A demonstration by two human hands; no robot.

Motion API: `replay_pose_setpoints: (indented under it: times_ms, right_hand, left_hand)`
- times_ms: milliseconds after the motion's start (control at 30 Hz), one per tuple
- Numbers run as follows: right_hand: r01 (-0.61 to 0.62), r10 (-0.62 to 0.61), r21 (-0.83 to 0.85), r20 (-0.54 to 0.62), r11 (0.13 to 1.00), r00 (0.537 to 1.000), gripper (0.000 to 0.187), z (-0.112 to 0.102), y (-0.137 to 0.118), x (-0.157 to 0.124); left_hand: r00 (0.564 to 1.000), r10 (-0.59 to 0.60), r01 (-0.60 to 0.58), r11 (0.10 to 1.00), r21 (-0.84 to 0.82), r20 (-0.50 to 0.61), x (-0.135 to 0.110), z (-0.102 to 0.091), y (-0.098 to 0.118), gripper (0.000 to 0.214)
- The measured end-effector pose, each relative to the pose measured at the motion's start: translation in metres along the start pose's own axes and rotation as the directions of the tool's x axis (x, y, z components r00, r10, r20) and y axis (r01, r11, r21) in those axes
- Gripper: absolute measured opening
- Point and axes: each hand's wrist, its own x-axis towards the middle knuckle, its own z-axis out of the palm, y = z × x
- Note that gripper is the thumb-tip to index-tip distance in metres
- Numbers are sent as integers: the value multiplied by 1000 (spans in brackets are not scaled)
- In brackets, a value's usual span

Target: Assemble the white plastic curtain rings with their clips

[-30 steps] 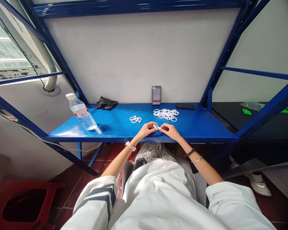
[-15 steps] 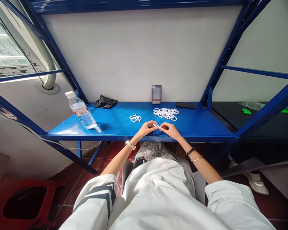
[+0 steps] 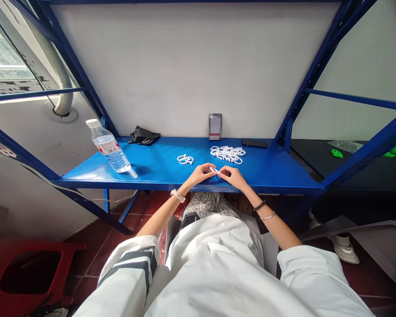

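Between my fingertips, over the front edge of the blue table [image 3: 158, 169], is a small white ring-like piece [image 3: 214, 170]. My left hand [image 3: 199, 174] pinches it from one side and my right hand [image 3: 232, 175] from the other. Fingers cover much of it, so its exact kind is hard to tell. Beyond my right hand lies a pile of white rings [image 3: 227, 154], tangled together. A smaller group of white rings [image 3: 185, 159] rests on the tabletop, beyond my left hand.
A clear water bottle [image 3: 110, 149] stands at the table's left. Along the back are a crumpled black bag [image 3: 144, 135], an upright phone-like object [image 3: 215, 127] and a flat black phone [image 3: 254, 143]. Blue posts frame both sides. A red stool [image 3: 36, 268] is at lower left.
The view has shifted slightly, so the table sits a little higher in the picture. Both hands still hold the white piece in nearly the same place.
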Motion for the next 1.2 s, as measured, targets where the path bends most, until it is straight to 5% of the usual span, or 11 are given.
replay_pose_setpoints:
  times_ms: [1200]
  right_hand:
    - [-8, 8, -40, 7, 999, 1000, 36, -2, -3, 1]
  left_hand:
    - [1000, 5, -5, 999, 34, 2, -2, -1, 10, 55]
